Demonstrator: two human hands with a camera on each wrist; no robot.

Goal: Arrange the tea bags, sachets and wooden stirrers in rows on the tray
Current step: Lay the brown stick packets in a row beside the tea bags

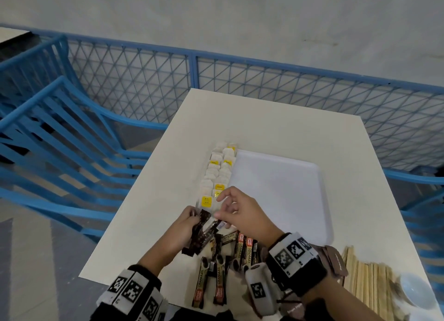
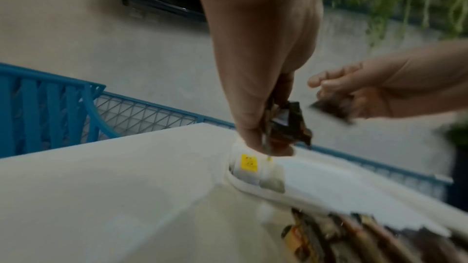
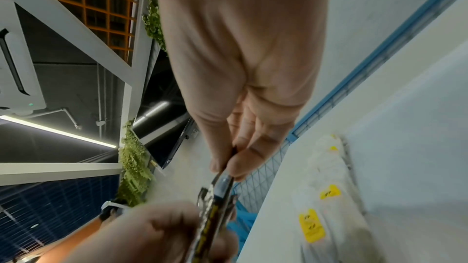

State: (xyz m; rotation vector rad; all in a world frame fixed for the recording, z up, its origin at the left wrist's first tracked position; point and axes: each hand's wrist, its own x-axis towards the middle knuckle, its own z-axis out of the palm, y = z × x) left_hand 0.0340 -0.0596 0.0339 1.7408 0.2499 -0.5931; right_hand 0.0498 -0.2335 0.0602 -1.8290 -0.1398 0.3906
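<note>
A white tray lies mid-table. Tea bags with yellow tags fill two rows along its left side; they also show in the wrist views. My left hand grips a bundle of dark sachets just in front of the tray's near left corner. My right hand pinches the top end of one sachet in that bundle between thumb and fingers. More sachets lie loose on the table below my hands. Wooden stirrers lie at the near right.
Brown sachets sit between the loose sachets and the stirrers. A white bowl stands at the table's near right corner. Blue chairs and a blue mesh fence ring the table.
</note>
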